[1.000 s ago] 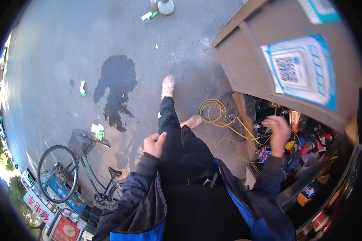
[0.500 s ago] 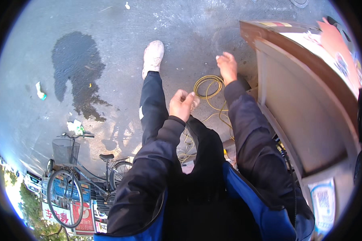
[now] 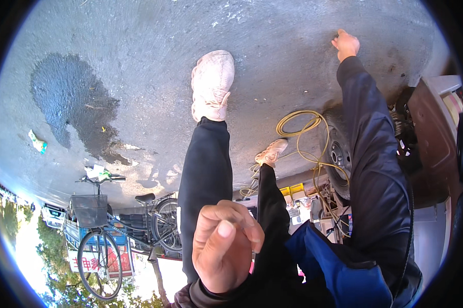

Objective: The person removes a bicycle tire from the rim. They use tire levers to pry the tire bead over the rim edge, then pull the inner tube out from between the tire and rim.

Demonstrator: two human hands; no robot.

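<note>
Wrapper (image 3: 38, 141), crumpled, near left edge of pavement (image 3: 154, 51); low risk. Wet patch (image 3: 72, 97) right of it: possible slip if stepped on. White scrap (image 3: 95, 172) and bicycle (image 3: 100, 238) toward pavement's lower-left edge: snag chance if backing that way. Left shoe (image 3: 213, 84) well out on pavement, apart from wet patch. Left hand (image 3: 229, 244) low, in front of black trouser leg (image 3: 203, 169): grip half curled, thumb apart from fingertips, nothing seen in it. Right shoe (image 3: 271, 151) just beside yellow hose (image 3: 292, 135), contact unclear: likely main trip hazard, from toe hooking a loop. Hose coiled on pavement right of middle, strands trailing toward lower-right edge, touched by neither hand. Wheel (image 3: 339, 156) right of coil, strand passing in front: possible catch if pulled. Right hand (image 3: 346, 45) out over pavement's upper right: grip loosely curled; can't tell if holding anything. Brown panel (image 3: 437, 123) by right edge: knock risk for right sleeve (image 3: 372, 133) on a wide swing.

Room: widest from wet patch across upper pavement to right hand. Lower edge crowded, bicycle left, hose and wheel right. Tightest between sleeve and panel.
</note>
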